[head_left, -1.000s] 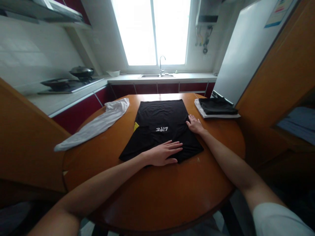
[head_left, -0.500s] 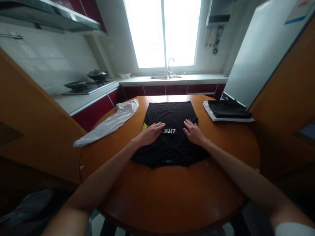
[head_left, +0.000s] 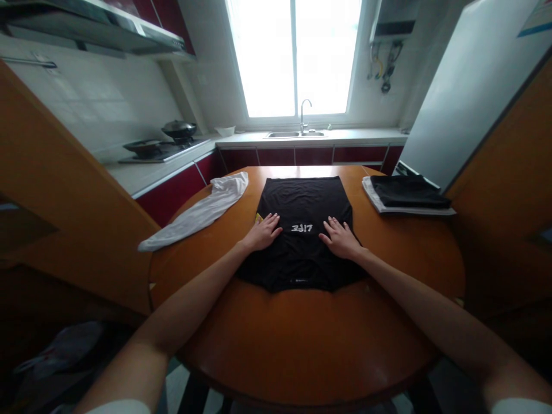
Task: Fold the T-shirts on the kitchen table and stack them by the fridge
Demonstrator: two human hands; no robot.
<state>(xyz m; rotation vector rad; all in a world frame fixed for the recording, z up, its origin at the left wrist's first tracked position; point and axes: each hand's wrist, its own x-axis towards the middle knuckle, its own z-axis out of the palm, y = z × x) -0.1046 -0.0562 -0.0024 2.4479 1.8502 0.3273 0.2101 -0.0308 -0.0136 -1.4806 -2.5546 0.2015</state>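
Note:
A black T-shirt [head_left: 304, 198] with white lettering lies spread face up on the wooden table [head_left: 310, 339], its neckline toward me. My left hand [head_left: 262, 231] rests flat on its left side, fingers stretched out, near a small yellow patch at the edge. On the right side of the shirt lies my right hand [head_left: 340, 237], palm down with fingers apart. The white lettering shows between the two hands. Neither hand grips the cloth.
A crumpled white garment [head_left: 202, 213] lies at the table's left, its end reaching the rim. Folded black and white clothes [head_left: 407, 192] are stacked at the right. Beyond the table are a counter with a sink [head_left: 297, 134], a stove with pans [head_left: 144, 148] and a fridge [head_left: 448, 86].
My left hand has slid a little outward, away from the lettering, covering more of the yellow patch. My right hand has shifted slightly toward me. The whole view has moved slightly.

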